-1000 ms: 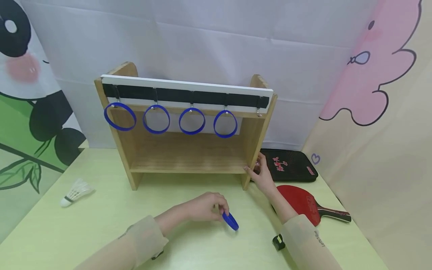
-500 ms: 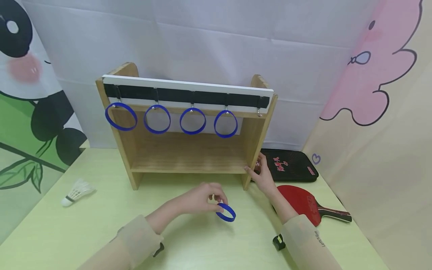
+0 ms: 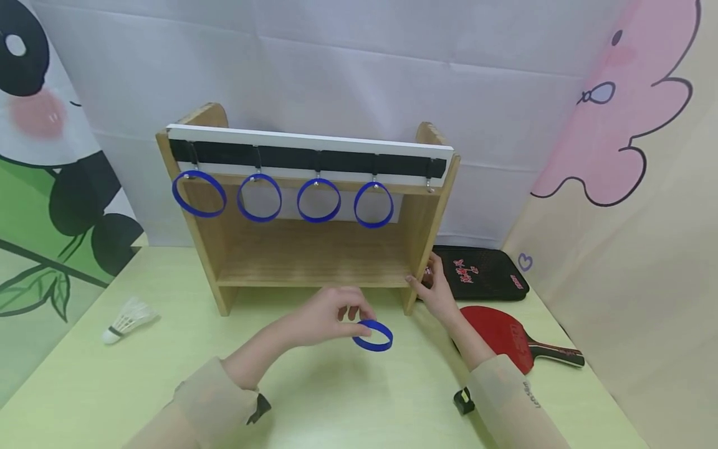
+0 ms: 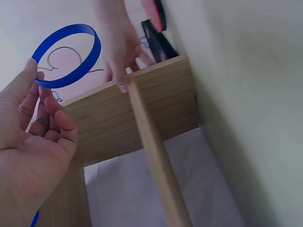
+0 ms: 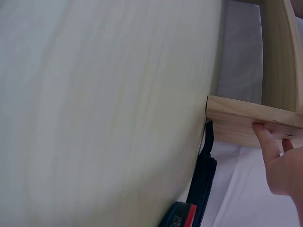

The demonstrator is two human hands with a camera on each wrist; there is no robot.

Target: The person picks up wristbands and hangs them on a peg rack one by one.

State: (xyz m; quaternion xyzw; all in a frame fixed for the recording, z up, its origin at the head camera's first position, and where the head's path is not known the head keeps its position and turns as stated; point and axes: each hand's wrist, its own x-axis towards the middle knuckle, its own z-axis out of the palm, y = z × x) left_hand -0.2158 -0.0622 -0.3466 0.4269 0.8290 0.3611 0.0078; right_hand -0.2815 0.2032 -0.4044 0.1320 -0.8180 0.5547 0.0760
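Note:
My left hand (image 3: 325, 318) pinches a blue silicone wristband (image 3: 379, 347) between thumb and fingers, raised over the table in front of the wooden shelf (image 3: 314, 252). In the left wrist view the wristband (image 4: 97, 49) stands out past the fingertips as an open loop. With its thumb over the front edge and its fingers along the outer face, my right hand (image 3: 439, 298) holds the shelf's right side panel (image 5: 236, 109). Several blue wristbands (image 3: 318, 219) hang from metal hooks on the shelf's black-and-white front rail (image 3: 286, 157). The far right hook (image 3: 429, 186) carries no band.
To the right lie a red table tennis bat (image 3: 496, 333) and a black case (image 3: 482, 274). A small black object (image 3: 463, 401) sits near the right sleeve. A shuttlecock (image 3: 129, 321) lies at left. Fabric walls (image 3: 336, 68) stand behind and beside the table.
My left hand has lifted the wristband and moved it away from me, closer to the shelf. The band has turned from steeply tilted to nearly level. My right hand stays in place.

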